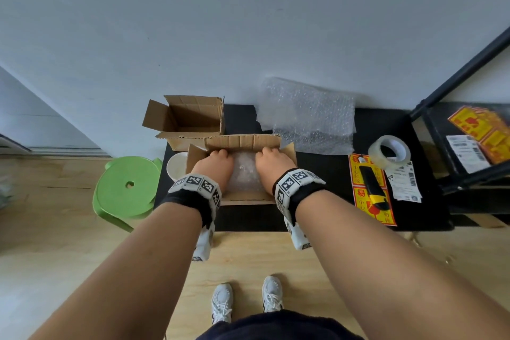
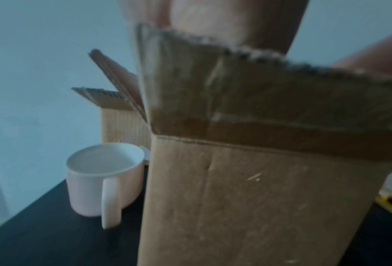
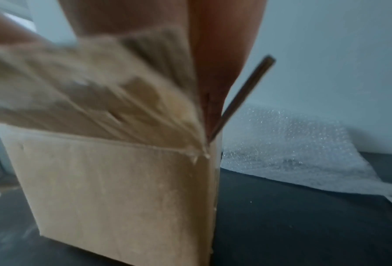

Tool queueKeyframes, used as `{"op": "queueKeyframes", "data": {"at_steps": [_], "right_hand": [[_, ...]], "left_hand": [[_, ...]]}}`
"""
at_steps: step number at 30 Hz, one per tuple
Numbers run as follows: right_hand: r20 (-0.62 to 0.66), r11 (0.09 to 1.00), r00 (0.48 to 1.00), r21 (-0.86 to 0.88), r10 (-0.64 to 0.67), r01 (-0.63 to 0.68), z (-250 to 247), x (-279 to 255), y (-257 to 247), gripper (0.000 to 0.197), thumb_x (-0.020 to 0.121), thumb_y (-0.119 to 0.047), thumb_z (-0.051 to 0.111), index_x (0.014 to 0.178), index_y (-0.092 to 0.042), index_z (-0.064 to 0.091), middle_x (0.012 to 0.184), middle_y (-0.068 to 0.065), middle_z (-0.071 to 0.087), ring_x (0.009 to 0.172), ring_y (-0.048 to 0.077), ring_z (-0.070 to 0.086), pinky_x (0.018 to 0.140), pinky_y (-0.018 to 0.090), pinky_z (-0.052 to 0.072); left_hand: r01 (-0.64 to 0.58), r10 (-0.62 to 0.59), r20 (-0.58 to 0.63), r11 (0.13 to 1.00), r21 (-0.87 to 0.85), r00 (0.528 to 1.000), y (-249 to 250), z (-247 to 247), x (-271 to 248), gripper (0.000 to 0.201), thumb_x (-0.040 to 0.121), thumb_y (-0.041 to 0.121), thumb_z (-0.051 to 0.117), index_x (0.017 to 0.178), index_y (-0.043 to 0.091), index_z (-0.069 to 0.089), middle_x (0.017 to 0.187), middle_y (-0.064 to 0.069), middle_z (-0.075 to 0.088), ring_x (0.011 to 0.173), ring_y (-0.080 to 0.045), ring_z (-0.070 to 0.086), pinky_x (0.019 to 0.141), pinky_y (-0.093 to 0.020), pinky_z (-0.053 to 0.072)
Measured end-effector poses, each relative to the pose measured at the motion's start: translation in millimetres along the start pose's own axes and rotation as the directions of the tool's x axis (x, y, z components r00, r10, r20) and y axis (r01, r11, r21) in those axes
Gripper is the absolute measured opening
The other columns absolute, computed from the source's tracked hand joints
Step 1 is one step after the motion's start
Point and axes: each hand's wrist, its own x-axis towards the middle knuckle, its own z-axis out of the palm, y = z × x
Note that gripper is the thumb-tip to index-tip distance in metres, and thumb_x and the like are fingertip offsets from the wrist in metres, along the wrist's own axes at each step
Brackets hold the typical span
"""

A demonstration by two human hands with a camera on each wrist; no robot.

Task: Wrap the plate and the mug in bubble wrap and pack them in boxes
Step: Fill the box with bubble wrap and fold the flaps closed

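Both hands are down inside the near cardboard box (image 1: 242, 197): left hand (image 1: 214, 167) and right hand (image 1: 271, 167) sit either side of the bubble-wrapped bundle (image 1: 245, 174). Fingers are hidden, so can't tell the grip. Bare white mug (image 2: 103, 180) stands just left of the box; spare bubble wrap (image 1: 309, 116) lies far right.

— What sort of place am I working in?

— A home packing corner, I'd say: wood-look floor (image 1: 69, 229), plain wall (image 1: 248, 22), green plastic stool (image 1: 127, 188) left of my hands, tape roll (image 1: 389, 152), box cutter (image 1: 374, 188) and fragile stickers (image 1: 358, 171) to their right.
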Motion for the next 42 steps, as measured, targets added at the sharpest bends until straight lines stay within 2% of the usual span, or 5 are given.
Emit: {"op": "queueKeyframes", "data": {"at_steps": [10,19,28,34,42], "right_hand": [[-0.358,0.882,0.838,0.388,0.413,-0.268,-9,-32,11,0.034,0.087,-0.011,0.058,0.121,-0.012,0.055,0.118,0.009,0.052,0.108,0.027,0.051,0.091,0.037,0.046],[-0.004,0.624,0.844,0.676,0.536,-0.393,-4,-49,13,0.021,0.095,-0.025,0.052,0.112,-0.013,0.051,0.098,0.004,0.063,0.093,0.028,0.063,0.073,0.032,0.047],[0.075,0.711,0.935,0.63,0.346,-0.314,-1,-50,3,0.03,0.091,-0.026,0.045,0.102,-0.018,0.073,0.117,0.01,0.056,0.106,0.03,0.058,0.091,0.038,0.049],[0.274,0.645,0.918,0.654,0.286,-0.397,2,-39,4,0.066,0.053,-0.069,0.064,0.089,-0.015,0.069,0.097,0.006,0.064,0.087,0.02,0.061,0.069,0.032,0.049],[0.429,0.813,0.894,0.469,0.132,-0.345,-23,-47,12,0.101,0.051,-0.07,0.078,0.133,-0.018,0.054,0.13,0.0,0.055,0.113,0.022,0.057,0.096,0.039,0.048]], "left_hand": [[0.174,-0.389,-0.397,0.86,-0.48,0.831,-19,-4,-39,0.04,0.087,0.004,0.049,0.127,0.01,0.051,0.133,-0.009,0.046,0.124,-0.027,0.04,0.1,-0.038,0.039],[0.284,-0.576,-0.052,0.478,-0.831,0.816,-20,2,-54,0.041,0.091,0.019,0.053,0.131,0.011,0.047,0.118,-0.012,0.06,0.104,-0.03,0.058,0.08,-0.033,0.043],[0.167,-0.316,-0.058,0.639,-0.751,0.947,-13,2,-59,0.032,0.093,0.041,0.054,0.111,0.019,0.069,0.099,0.0,0.066,0.09,-0.017,0.061,0.086,-0.035,0.053],[0.115,-0.045,0.144,0.839,-0.531,0.989,-26,3,-54,0.116,0.046,0.096,0.045,0.138,0.026,0.052,0.151,0.002,0.037,0.141,-0.018,0.029,0.116,-0.046,0.025],[0.141,-0.091,0.13,0.877,-0.458,0.987,-27,-14,-47,0.055,0.082,0.036,0.073,0.129,0.012,0.058,0.133,-0.003,0.055,0.12,-0.019,0.051,0.097,-0.028,0.039]]}}
